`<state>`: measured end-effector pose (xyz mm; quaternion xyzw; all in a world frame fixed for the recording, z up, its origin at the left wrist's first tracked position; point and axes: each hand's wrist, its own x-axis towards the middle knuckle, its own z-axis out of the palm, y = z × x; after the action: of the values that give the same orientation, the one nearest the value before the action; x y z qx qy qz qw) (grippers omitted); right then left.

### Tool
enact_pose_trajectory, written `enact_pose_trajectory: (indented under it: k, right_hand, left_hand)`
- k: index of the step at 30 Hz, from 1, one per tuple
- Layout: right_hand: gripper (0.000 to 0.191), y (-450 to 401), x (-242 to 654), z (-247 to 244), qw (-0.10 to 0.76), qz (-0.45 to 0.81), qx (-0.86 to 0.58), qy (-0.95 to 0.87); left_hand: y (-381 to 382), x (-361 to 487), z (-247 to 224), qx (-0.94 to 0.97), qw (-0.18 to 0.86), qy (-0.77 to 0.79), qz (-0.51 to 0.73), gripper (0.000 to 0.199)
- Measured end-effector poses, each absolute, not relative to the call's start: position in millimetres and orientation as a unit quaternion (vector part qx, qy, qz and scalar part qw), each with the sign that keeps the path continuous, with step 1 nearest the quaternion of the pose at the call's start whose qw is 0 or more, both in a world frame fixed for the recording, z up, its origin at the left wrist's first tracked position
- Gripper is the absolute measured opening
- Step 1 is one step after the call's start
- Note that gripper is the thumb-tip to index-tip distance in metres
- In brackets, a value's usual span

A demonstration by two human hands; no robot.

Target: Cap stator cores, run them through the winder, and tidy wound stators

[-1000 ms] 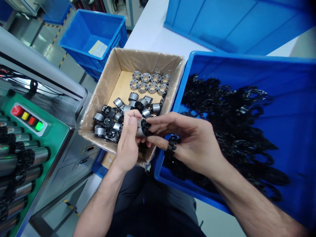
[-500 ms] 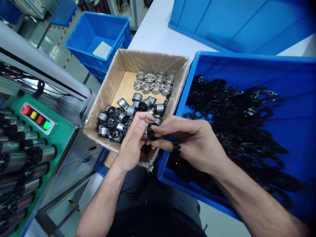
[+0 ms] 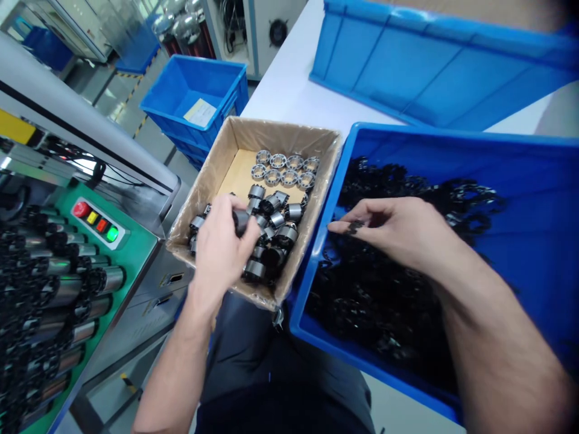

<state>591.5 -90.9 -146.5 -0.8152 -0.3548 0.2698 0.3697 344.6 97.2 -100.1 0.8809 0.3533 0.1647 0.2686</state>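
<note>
My left hand [image 3: 219, 244] is over the cardboard box [image 3: 192, 196], its fingers curled round a dark-ended stator core [image 3: 240, 222]. Part of that core hides behind the fingers. Below it lie several loose silver stator cores [image 3: 256, 269] with black end pieces. Bare metal ring cores [image 3: 289, 178] stand in two rows at the box's far side. Above the big blue bin [image 3: 357, 135], my right hand [image 3: 398, 232] pinches a small black plastic end piece [image 3: 354, 226] between thumb and fingers. A tangled heap of black plastic rings [image 3: 384, 301] fills much of that bin.
A green-topped machine bench [image 3: 140, 223] with a button box [image 3: 100, 223] and rows of cores is at left. Another blue crate [image 3: 425, 66] stands on the white table [image 3: 289, 90]. Stacked blue crates [image 3: 194, 90] are beyond the box.
My hands have come apart. The left hand with the stator core has moved left over the box; the right has moved right, over the blue bin, with a black end piece. The view has shifted.
</note>
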Motion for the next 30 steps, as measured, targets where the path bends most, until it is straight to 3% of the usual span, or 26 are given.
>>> enact_pose_trajectory:
  k: [2,4,5,9,11,15,24,30]
  right_hand:
    - [0.023,-95.8,609.6,-162.7,0.274,0.263,-0.829,-0.411]
    - [0.006,-96.3,615.2,-175.8,0.187,0.254,-0.834,-0.452]
    - [0.012,-95.1,613.7,-181.0,0.148,0.255,-0.838,-0.458]
    - [0.086,-84.9,591.0,-193.8,0.077,0.282,-0.846,-0.445]
    - [0.094,-79.4,578.6,-196.9,0.056,0.292,-0.842,-0.450]
    - [0.073,-71.2,564.9,-195.2,0.026,0.303,-0.839,-0.450]
    - [0.036,-63.7,558.0,-176.5,0.003,0.362,-0.808,-0.465]
    - [0.026,-72.4,579.7,-160.5,0.095,0.354,-0.818,-0.443]
  left_hand:
    - [124.7,354.0,-94.3,0.918,0.118,0.373,0.068,0.014]
    - [149.6,368.9,-91.4,0.922,0.036,0.382,-0.045,0.020]
    - [159.9,378.3,-90.8,0.919,0.017,0.385,-0.085,0.025]
    - [185.5,425.5,-93.1,0.928,0.025,0.360,-0.094,0.046]
    - [193.1,450.5,-97.7,0.934,0.045,0.343,-0.083,0.045]
    - [209.1,487.2,-112.4,0.930,0.082,0.342,-0.111,0.052]
    - [229.9,503.1,-122.4,0.926,0.129,0.332,-0.123,0.041]
    - [206.2,476.5,-99.4,0.924,0.161,0.348,-0.001,0.035]
